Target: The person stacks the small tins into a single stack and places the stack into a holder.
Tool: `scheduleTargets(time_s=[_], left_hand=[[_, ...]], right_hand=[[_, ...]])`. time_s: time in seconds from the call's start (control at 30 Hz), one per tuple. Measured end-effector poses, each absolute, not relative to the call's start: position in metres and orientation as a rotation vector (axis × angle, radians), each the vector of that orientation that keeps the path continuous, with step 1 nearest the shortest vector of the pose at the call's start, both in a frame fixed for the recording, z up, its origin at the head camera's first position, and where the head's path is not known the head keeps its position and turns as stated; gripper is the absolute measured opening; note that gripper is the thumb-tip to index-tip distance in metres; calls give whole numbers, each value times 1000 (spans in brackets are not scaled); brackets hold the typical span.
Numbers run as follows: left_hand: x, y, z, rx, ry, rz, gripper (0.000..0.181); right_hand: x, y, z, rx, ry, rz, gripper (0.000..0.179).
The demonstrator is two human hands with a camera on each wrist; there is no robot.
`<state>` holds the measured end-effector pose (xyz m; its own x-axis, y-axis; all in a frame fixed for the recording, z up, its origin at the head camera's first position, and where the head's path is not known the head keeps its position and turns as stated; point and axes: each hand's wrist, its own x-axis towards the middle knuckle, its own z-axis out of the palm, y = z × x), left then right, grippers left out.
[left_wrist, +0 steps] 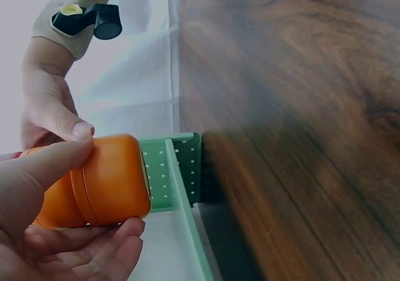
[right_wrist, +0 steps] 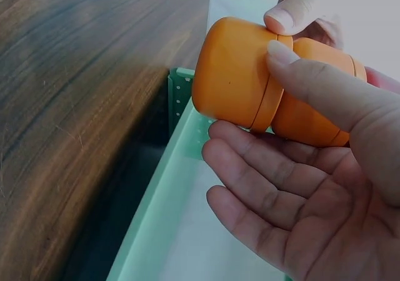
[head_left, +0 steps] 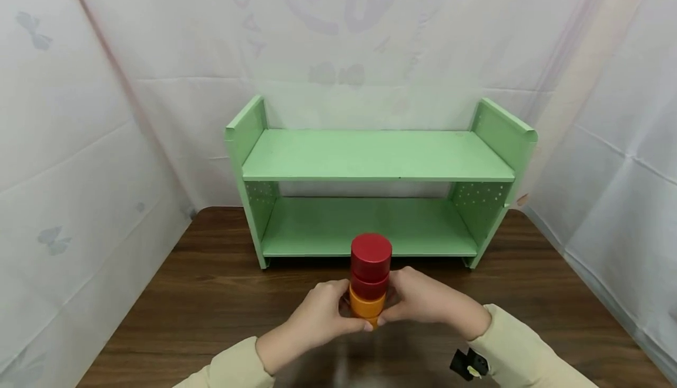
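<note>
Between my hands stands a stack of rounded, jar-like pieces, with a red part (head_left: 371,256) on top and an orange part (head_left: 367,303) below. From the left, my left hand (head_left: 324,313) grips the orange part, thumb across the front and fingers behind. My right hand (head_left: 423,297) pinches it from the right, its thumb close to the left thumb. Both wrist views show smooth orange pieces (left_wrist: 115,178) with a seam around them. In the right wrist view, the right thumb (right_wrist: 312,75) presses near that seam while the fingers support the other side.
A green two-tier shelf (head_left: 378,156) stands on the dark wooden table (head_left: 211,294) just beyond my hands. White cloth (head_left: 69,141) hangs behind and at both sides. A black wrist camera (head_left: 469,364) is strapped to my right sleeve.
</note>
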<state>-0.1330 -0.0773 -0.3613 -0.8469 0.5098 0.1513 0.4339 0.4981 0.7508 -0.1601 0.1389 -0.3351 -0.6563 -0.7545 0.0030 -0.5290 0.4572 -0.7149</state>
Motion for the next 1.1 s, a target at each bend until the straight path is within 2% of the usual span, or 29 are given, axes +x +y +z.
scheduleTargets(time_s=[0.67, 1.1], left_hand=[[-145, -69, -342, 841, 2635, 1243, 45], [-162, -68, -334, 856, 2619, 1199, 45]], right_hand=[[-170, 148, -318, -1089, 2457, -947, 43], [-184, 149, -309, -1099, 2498, -895, 39]])
